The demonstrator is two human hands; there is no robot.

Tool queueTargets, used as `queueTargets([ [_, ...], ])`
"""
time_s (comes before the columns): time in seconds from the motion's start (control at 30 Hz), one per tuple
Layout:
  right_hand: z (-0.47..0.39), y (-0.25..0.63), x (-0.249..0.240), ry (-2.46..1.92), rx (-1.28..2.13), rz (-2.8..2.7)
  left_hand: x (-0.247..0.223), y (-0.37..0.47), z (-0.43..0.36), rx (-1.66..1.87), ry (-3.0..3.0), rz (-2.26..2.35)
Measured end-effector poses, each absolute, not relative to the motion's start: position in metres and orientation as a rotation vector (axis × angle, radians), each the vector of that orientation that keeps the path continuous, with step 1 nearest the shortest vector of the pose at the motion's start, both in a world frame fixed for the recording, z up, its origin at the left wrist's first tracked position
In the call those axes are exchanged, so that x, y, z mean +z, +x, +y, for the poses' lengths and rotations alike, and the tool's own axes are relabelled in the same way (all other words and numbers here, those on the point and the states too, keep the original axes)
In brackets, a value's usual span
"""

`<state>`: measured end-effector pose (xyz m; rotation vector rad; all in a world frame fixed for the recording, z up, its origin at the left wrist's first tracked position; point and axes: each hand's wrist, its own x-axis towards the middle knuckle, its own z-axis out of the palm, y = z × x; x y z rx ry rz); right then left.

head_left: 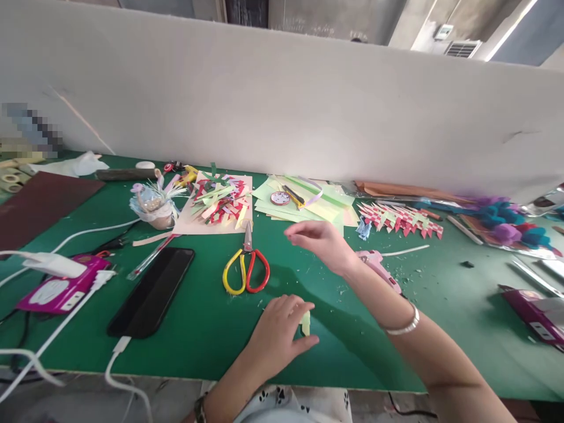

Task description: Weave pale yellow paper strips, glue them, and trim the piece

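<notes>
My left hand (282,330) is low over the green table near its front edge, thumb and fingers apart. A small pale green paper piece (306,323) shows between its thumb and fingers, lying on the table. My right hand (321,241) hovers above the table, its fingertips close together; whatever they might hold is too small to make out. Scissors (248,264) with one yellow and one red handle lie left of my right hand, blades pointing away. Under my right forearm sits a pink glue gun (379,269), partly covered by the arm.
A black phone (152,292) with a white cable and a magenta power strip (66,288) lie at the left. Cut paper strips (222,200), pale green sheets (339,205) and woven red-white paper (400,219) lie farther back, before a white partition (282,106).
</notes>
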<state>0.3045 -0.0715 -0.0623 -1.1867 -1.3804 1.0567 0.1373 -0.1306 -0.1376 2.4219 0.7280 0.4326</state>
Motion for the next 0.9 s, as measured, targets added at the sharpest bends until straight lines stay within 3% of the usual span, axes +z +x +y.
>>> queueTargets([
  [0.17, -0.133, 0.301, -0.073, -1.177, 0.931, -1.285, -0.113, 0.134, -0.114, 0.723, 1.828, 0.823],
  [0.33, -0.153, 0.293, -0.082, -1.243, 0.707, -1.374, -0.098, 0.139, -0.108, 0.669, 1.344, 0.733],
  [0.6, -0.159, 0.293, -0.086, -1.317, 0.592, -1.517, -0.098, 0.147, -0.11, 0.673, 1.249, 0.784],
  [0.9, -0.166, 0.293, -0.091, -1.323, 0.736, -1.479, -0.109, 0.151, -0.109, 0.623, 1.215, 0.79],
])
